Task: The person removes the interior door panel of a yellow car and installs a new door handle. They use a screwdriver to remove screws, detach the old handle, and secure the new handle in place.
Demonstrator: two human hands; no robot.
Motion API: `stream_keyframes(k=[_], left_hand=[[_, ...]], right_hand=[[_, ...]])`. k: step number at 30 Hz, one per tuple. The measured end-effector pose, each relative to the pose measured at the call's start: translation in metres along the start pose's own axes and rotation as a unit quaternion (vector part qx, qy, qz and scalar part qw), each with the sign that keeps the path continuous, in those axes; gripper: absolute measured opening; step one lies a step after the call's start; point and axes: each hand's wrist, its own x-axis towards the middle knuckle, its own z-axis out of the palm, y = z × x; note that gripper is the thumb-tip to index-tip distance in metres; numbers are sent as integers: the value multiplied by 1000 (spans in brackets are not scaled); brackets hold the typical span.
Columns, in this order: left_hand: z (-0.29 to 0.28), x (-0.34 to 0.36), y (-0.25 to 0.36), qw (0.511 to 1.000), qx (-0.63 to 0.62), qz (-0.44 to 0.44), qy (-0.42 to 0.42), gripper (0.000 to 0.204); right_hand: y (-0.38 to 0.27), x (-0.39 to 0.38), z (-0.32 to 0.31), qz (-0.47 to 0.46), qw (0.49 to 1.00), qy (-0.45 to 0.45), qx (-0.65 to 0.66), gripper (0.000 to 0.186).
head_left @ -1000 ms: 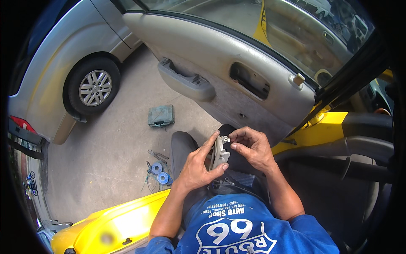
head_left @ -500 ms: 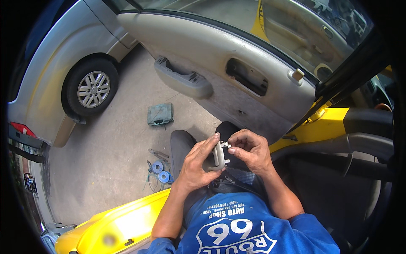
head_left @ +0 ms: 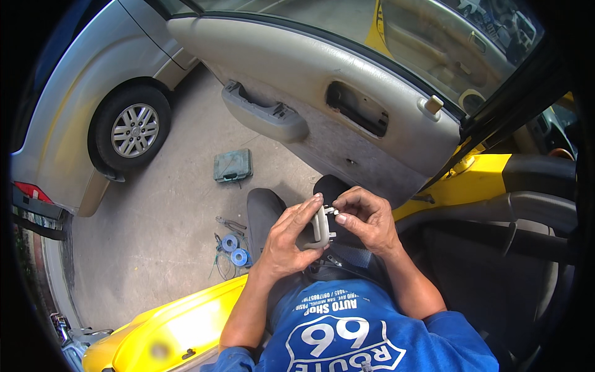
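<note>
I sit in a yellow car's doorway with both hands over my lap. My left hand (head_left: 288,239) wraps around a small grey curved plastic handle part (head_left: 320,227), held upright. My right hand (head_left: 365,218) pinches the part's upper end with thumb and fingertips, next to a small white clip there. The two hands touch at the top of the part. My dark trouser legs (head_left: 263,214) lie under them.
The open grey door panel (head_left: 322,99) with its armrest (head_left: 266,115) and handle recess spans the top. On the concrete lie a green case (head_left: 233,165), pliers (head_left: 230,223) and blue tape rolls (head_left: 235,249). A silver car (head_left: 93,118) stands left. Yellow sill (head_left: 167,328) below.
The grey part has turned from lying broadside to standing edge-on between my hands. My right fingers shifted up to its top end. The view tilted slightly.
</note>
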Motion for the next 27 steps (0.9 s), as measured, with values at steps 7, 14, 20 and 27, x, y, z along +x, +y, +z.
stream_keyframes(k=[7,14,20,27], left_hand=[[-1,-1,4,998,-23,-46,-24,96],[4,-4,2,999,-26,-39,-7,97],[8,-9,-6,998,-62,-10,17,86],[12,-12,-20,992,21,99,73,78]], right_hand=[[2,-1,0,4,1000,16,-5,18],[4,-3,-1,4,1000,19,-2,18],[3,-7,3,21,1000,4,6,22],[4,-15,11,-6,998,-39,58,23]])
